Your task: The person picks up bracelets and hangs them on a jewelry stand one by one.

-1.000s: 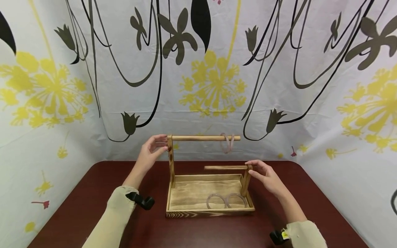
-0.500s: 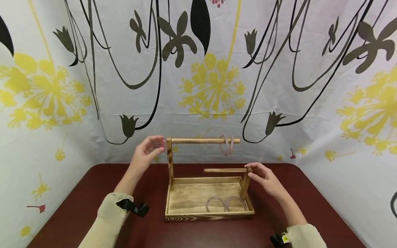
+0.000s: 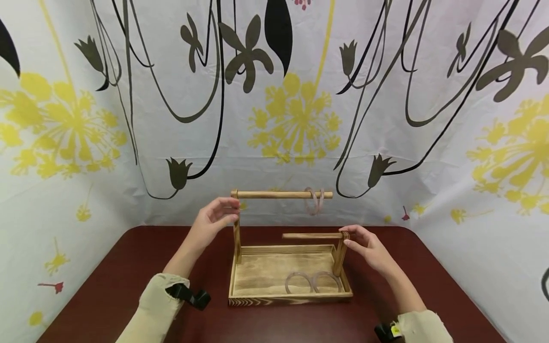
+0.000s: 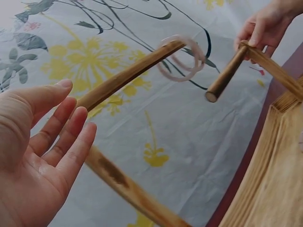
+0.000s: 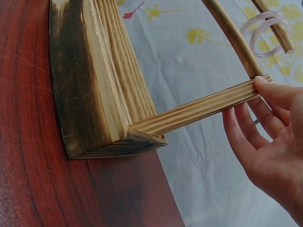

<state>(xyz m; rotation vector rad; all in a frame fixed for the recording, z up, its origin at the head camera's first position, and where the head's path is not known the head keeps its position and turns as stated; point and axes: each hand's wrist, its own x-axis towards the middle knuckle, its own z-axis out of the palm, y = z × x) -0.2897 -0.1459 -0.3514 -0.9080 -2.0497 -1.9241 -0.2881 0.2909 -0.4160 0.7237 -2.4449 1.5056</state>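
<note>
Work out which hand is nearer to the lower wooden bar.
Right. The right hand holds the short post where the lower wooden bar joins it; the left hand is across the tray, by the tall post.

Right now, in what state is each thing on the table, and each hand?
Tall post: upright
Short post: upright
Upper bar: level
Lower bar: level, bare
Hanging rings: on upper bar, near free end
Tray: set on table
Loose rings: inside tray, partly hidden
Left hand: fingers loosely extended by tall post; contact unclear
Right hand: pinches short post's top
</note>
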